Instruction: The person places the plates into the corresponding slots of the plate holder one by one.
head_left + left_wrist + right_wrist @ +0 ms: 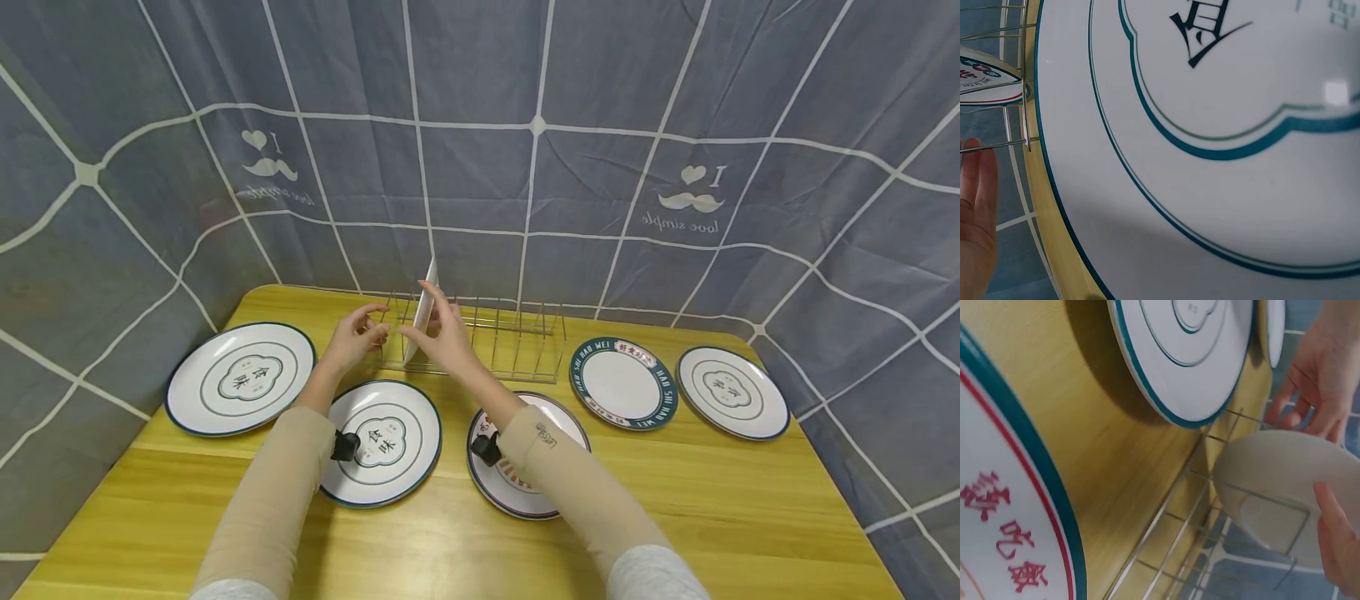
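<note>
A plate [424, 310] stands on edge between the wires of a metal dish rack [517, 346], its white underside [1272, 487] facing the right wrist camera. My right hand [448, 335] holds this plate near its front edge, thumb on the left face and fingers on the other side. To the left, my left hand [354, 337] hovers by the rack's left end with fingers loosely bent and nothing in them. In the left wrist view, part of the left hand [977, 212] shows beside the rack wires, with the plate's patterned face [985, 81] beyond.
A blue-rimmed plate [416, 475] lies under my left forearm, and a red-patterned plate [562, 417] under my right. Another large plate [191, 387] lies at far left. A green-banded plate [618, 383] and a blue-rimmed plate [761, 408] lie right. A grey curtain [480, 183] hangs behind.
</note>
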`<move>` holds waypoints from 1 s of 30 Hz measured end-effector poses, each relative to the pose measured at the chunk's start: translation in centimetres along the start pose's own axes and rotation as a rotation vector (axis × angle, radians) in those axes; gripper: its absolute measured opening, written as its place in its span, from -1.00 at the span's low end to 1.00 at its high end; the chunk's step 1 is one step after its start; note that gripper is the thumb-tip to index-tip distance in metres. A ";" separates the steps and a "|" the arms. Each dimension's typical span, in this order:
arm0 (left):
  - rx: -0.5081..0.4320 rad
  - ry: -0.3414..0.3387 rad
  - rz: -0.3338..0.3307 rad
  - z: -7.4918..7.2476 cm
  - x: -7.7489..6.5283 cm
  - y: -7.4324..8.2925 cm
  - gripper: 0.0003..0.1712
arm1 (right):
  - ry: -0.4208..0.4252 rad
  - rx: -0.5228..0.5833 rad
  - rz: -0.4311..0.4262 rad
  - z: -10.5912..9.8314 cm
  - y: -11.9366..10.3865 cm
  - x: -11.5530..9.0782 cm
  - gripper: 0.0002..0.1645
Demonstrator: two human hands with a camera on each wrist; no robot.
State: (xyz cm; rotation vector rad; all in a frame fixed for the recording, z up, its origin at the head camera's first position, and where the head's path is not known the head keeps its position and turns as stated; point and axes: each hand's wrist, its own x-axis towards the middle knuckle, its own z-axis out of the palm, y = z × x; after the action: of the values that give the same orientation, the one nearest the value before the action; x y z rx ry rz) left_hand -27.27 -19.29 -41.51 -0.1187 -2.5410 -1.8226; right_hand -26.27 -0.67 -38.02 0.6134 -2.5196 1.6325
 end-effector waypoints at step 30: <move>-0.061 0.009 -0.010 0.1 0.1 -0.3 -0.56 | 0.839 0.476 0.286 -25.2 7.5 -11.9 -0.13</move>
State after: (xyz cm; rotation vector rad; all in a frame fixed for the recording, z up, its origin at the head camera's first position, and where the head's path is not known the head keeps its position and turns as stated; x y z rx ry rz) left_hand -27.43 -19.29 -41.82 -0.0982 -2.4855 -1.9012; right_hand -21.91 27.80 -36.94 -0.3889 -1.6647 2.0183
